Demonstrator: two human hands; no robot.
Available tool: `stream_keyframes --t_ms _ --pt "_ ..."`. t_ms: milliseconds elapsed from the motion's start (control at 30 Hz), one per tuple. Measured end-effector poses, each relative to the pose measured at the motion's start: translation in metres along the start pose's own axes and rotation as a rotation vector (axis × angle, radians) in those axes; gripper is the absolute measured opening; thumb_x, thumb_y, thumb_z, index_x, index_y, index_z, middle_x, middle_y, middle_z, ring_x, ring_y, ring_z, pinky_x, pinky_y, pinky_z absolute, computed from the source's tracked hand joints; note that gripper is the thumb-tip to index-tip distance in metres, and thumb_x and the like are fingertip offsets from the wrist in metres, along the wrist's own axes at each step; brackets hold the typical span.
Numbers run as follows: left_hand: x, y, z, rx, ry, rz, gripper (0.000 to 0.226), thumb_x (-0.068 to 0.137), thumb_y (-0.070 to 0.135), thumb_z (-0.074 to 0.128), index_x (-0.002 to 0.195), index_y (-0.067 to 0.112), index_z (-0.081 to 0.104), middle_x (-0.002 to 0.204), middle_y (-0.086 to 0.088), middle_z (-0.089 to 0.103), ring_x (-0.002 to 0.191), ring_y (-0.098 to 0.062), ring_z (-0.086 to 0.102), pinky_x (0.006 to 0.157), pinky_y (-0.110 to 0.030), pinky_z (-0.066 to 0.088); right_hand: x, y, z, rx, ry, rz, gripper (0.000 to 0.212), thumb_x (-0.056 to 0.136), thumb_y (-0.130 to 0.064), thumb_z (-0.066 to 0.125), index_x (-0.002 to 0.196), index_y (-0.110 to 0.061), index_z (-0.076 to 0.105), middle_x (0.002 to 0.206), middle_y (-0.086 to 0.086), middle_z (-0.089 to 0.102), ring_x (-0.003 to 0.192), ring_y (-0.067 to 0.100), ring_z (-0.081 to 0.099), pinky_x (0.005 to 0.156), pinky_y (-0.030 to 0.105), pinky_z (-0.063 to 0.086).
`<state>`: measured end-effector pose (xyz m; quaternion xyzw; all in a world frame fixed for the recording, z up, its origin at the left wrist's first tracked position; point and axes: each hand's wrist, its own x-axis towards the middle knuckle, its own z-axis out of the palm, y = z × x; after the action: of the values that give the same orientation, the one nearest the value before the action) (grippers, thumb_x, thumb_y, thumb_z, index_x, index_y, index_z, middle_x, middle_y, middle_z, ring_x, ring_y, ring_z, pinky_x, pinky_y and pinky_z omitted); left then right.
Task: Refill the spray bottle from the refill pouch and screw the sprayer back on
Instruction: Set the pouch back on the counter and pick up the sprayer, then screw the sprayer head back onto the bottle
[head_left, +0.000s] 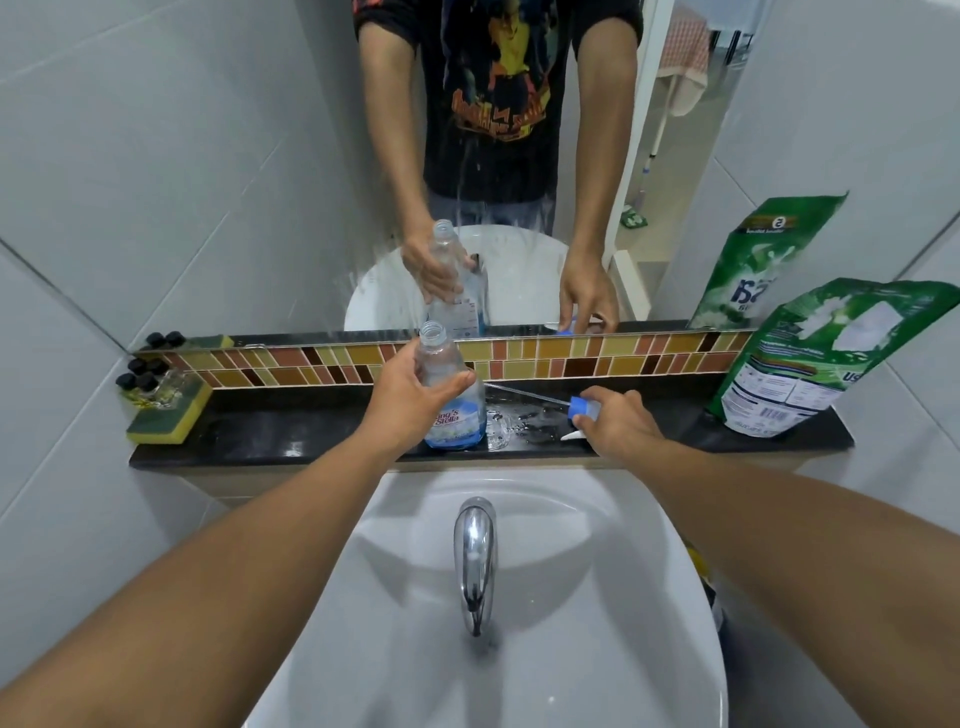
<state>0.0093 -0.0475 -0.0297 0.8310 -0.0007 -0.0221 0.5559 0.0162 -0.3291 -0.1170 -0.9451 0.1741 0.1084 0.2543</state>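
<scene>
A clear spray bottle (445, 384) with a blue label stands upright on the black shelf (270, 441), its neck uncapped. My left hand (410, 402) wraps around its middle. The blue and white sprayer (581, 410) lies on the shelf to the right, its thin dip tube pointing left toward the bottle. My right hand (618, 423) rests over the sprayer, fingers curled on it. The green refill pouch (810, 364) leans against the wall at the shelf's right end, apart from both hands.
A yellow-green sponge (169, 415) and small black-capped bottles (140, 371) sit at the shelf's left end. Water puddles (514, 421) lie between bottle and sprayer. Below are the white sink (597, 597) and chrome tap (474, 556). A mirror (493, 156) rises behind the tiled strip.
</scene>
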Motion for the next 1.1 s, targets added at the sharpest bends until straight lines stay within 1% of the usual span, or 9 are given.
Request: stream_keyframes --t_ms 67,133,267,400,533,667,767,967,1100 --pt "0.002 0.0 0.001 0.007 -0.008 -0.011 0.036 0.082 0.031 0.087 0.11 0.037 0.064 0.103 0.02 0.073 0.091 0.017 0.065 0.079 -0.018 0.046 -0.002 0.0 -0.003 -0.002 -0.015 -0.003 0.038 0.102 -0.043 0.059 0.139 -0.038 0.053 0.127 0.01 0.042 0.097 0.035 0.059 0.088 0.043 0.055" --pt "0.004 -0.001 0.002 0.0 -0.01 -0.024 0.035 0.082 0.029 0.087 0.107 0.038 0.064 0.104 0.016 0.074 0.096 0.005 0.068 0.084 -0.025 0.048 -0.006 0.001 -0.006 0.003 -0.003 0.006 0.034 0.104 -0.039 0.058 0.137 -0.037 0.053 0.121 0.009 0.038 0.092 0.034 0.057 0.083 0.041 0.052" --pt "0.007 0.0 0.004 -0.022 -0.016 -0.056 0.037 0.082 0.026 0.087 0.112 0.031 0.066 0.109 0.011 0.074 0.104 -0.005 0.066 0.091 -0.037 0.05 -0.018 0.011 -0.019 0.026 0.017 0.025 0.033 0.105 -0.036 0.056 0.138 -0.034 0.053 0.121 0.011 0.042 0.094 0.033 0.056 0.087 0.04 0.05" --pt "0.008 -0.001 0.005 -0.025 0.003 -0.062 0.038 0.081 0.025 0.088 0.113 0.029 0.067 0.106 0.012 0.074 0.1 -0.004 0.067 0.08 -0.027 0.05 -0.035 0.032 -0.038 0.103 0.032 -0.014 0.036 0.103 -0.033 0.06 0.139 -0.031 0.054 0.129 0.014 0.048 0.103 0.03 0.056 0.085 0.037 0.045" --pt "0.008 -0.001 0.005 -0.015 -0.005 -0.063 0.039 0.08 0.027 0.089 0.113 0.026 0.069 0.104 0.01 0.075 0.097 -0.002 0.067 0.075 -0.024 0.048 -0.052 0.059 -0.064 0.177 0.051 -0.053 0.036 0.102 -0.032 0.063 0.137 -0.029 0.055 0.127 0.015 0.053 0.108 0.031 0.057 0.096 0.045 0.05" --pt "0.008 0.001 0.004 -0.008 -0.005 -0.076 0.04 0.08 0.028 0.088 0.115 0.025 0.069 0.106 0.01 0.074 0.099 -0.003 0.066 0.086 -0.038 0.052 -0.067 0.079 -0.086 0.232 0.11 -0.085 0.035 0.101 -0.03 0.065 0.134 -0.025 0.058 0.126 0.013 0.059 0.107 0.027 0.057 0.089 0.041 0.05" --pt "0.006 0.004 0.005 0.01 -0.016 -0.071 0.041 0.08 0.028 0.087 0.117 0.024 0.069 0.106 0.011 0.074 0.097 -0.003 0.066 0.091 -0.045 0.053 -0.082 0.086 -0.102 0.3 0.122 -0.13 0.034 0.1 -0.031 0.066 0.133 -0.026 0.059 0.122 0.005 0.059 0.105 0.026 0.061 0.093 0.05 0.056" --pt "0.001 0.009 0.002 0.0 -0.032 -0.066 0.041 0.082 0.025 0.086 0.118 0.021 0.068 0.113 0.006 0.074 0.103 -0.014 0.07 0.095 -0.051 0.057 -0.108 0.07 -0.13 0.376 0.149 -0.23 0.027 0.099 -0.036 0.067 0.124 -0.04 0.058 0.109 -0.018 0.057 0.084 0.018 0.068 0.073 0.038 0.06" --pt "-0.002 0.012 0.002 -0.02 -0.04 -0.066 0.045 0.083 0.024 0.086 0.123 0.018 0.066 0.118 0.004 0.073 0.108 -0.018 0.069 0.098 -0.051 0.055 -0.116 0.049 -0.144 0.382 0.156 -0.288 0.029 0.099 -0.035 0.068 0.126 -0.038 0.06 0.111 -0.014 0.06 0.082 0.023 0.07 0.068 0.038 0.062"
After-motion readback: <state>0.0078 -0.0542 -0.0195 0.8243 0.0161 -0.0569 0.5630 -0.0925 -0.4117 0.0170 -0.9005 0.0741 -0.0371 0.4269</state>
